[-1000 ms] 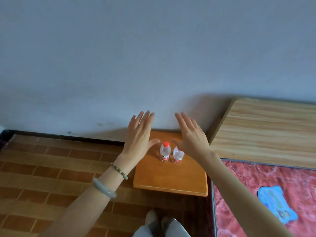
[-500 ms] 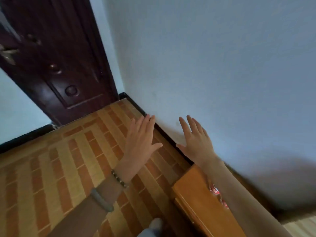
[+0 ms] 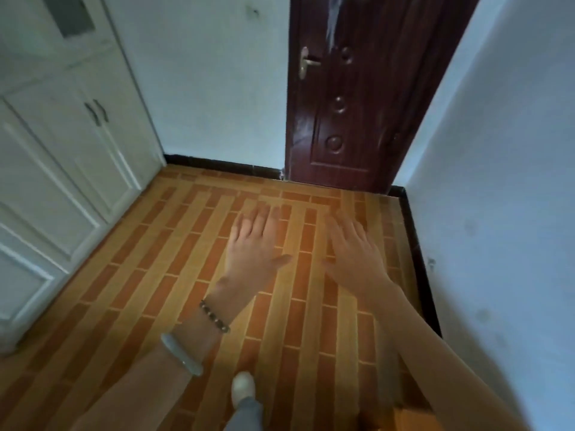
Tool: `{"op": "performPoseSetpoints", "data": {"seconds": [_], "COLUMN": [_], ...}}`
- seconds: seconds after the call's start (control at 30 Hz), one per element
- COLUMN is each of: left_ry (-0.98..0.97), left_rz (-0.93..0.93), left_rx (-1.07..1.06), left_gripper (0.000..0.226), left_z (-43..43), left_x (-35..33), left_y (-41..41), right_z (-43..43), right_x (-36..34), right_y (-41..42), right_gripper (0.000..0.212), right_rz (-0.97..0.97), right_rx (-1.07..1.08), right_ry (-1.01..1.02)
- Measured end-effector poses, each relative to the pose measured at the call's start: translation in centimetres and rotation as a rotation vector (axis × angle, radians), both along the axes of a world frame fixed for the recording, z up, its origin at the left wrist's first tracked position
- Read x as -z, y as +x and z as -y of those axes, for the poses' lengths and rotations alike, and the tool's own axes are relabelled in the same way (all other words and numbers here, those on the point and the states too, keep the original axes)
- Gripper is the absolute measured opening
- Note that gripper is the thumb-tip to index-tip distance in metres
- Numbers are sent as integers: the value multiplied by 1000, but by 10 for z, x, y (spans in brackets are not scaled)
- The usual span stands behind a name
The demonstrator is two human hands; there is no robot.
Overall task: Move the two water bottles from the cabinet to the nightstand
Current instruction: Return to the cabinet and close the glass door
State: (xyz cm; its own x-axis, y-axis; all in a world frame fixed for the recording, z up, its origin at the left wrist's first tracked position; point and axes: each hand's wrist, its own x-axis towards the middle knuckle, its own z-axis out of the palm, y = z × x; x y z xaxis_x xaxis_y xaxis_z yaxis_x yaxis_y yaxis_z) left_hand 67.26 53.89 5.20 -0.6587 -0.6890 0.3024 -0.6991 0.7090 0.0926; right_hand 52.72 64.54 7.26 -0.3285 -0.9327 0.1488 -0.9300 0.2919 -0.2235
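Note:
My left hand (image 3: 252, 247) and my right hand (image 3: 354, 250) are held out flat over the floor, palms down, fingers spread, with nothing in either. The left wrist carries a bead bracelet and a pale bangle. Neither water bottle is in view. A corner of the orange wooden nightstand (image 3: 413, 419) shows at the bottom edge, under my right forearm. A white cabinet (image 3: 62, 169) with paired door handles stands along the left wall, its doors closed.
A dark brown door (image 3: 351, 98) with a brass handle is closed in the far wall. A white wall (image 3: 504, 181) runs along the right side. The floor (image 3: 174, 275) is orange-brown brick-pattern tile. One white shoe (image 3: 243, 387) shows at the bottom.
The view has swung left, away from the nightstand and the two bottles on it, past the door, to face the room corner with the cabinet. Both hands stay open and empty.

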Motion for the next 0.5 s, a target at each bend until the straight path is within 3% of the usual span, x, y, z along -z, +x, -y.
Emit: {"op": "performPoseSetpoints", "data": {"seconds": [0.5], "left_ry": [-113], "left_rz": [23], "left_rx": [-364], "left_gripper": [95], "left_z": [196], "left_x": [-15], "left_y": [120], "right_z": [261], "right_x": [-10], "right_y": [92], "right_gripper": [92], "right_rz": [-25], "right_rx": [-365], "right_ry": [-56]}}
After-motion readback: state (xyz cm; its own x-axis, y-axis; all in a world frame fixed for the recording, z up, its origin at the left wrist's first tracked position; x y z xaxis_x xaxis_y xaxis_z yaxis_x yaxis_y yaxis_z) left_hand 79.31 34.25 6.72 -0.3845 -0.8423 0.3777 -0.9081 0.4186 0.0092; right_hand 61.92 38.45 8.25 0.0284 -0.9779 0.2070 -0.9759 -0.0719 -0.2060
